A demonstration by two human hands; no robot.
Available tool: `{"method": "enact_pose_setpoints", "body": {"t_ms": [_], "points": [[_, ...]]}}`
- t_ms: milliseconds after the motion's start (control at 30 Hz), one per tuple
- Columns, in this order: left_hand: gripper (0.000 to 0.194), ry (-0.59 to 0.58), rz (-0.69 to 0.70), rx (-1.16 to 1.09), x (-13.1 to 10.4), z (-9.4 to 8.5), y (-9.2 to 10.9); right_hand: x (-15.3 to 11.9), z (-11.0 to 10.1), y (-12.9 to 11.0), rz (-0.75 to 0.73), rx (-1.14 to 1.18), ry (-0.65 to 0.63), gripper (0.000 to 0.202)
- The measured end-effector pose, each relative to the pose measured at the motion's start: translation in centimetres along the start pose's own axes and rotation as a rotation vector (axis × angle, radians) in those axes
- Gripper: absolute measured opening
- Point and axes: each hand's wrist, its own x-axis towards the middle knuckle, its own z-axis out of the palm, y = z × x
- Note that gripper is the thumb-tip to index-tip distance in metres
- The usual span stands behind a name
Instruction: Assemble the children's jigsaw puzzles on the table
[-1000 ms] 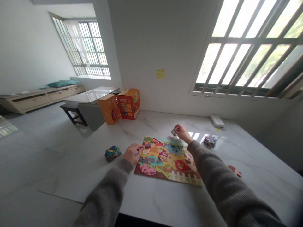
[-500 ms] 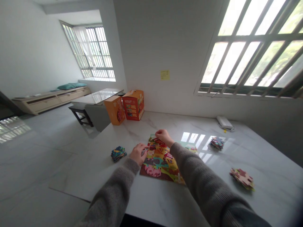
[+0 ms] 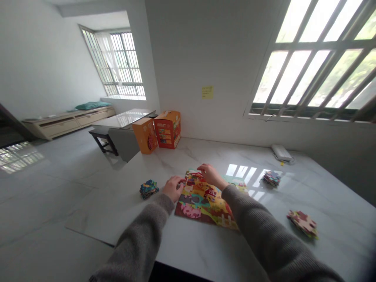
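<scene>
A colourful jigsaw puzzle with farm pictures lies flat on the white marbled table. At its left edge rests my left hand, fingers curled, thumb and fingertips close together; whatever they may hold is too small to tell. My right hand is over the puzzle's upper part with its fingers bent together, and a small red piece seems to show at the fingertips. My right forearm hides part of the puzzle's right side.
A stack of dark blue pieces stands left of my left hand. Two more piles, a mixed one and a pinkish one, lie at right. Orange boxes and a white device are at the back.
My right hand has shifted slightly right over the puzzle, and its forearm uncovers more of the lower right part. My left hand stays at the left edge. The view has turned slightly.
</scene>
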Motion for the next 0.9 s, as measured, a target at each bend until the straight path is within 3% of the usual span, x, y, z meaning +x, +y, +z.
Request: {"method": "enact_pose_setpoints", "body": {"t_ms": [167,400,633,900], "points": [[0.027,-0.039,-0.077,0.055,2.1,0.2,-0.4,-2.7,0.4,-0.6,-0.115,-0.11,-0.046,0.033],[0.037,-0.141,-0.211,0.166,4.8,1.0,0.3,-3.9,1.0,-1.6,-0.111,-0.248,-0.061,0.032],[0.029,-0.091,-0.192,0.171,4.5,2.1,-0.1,-4.6,1.4,-1.9,-0.114,-0.253,-0.004,0.035],[0.026,-0.081,-0.153,0.172,4.1,1.9,0.3,-4.8,1.3,-2.1,-0.162,-0.324,-0.019,0.037]]}}
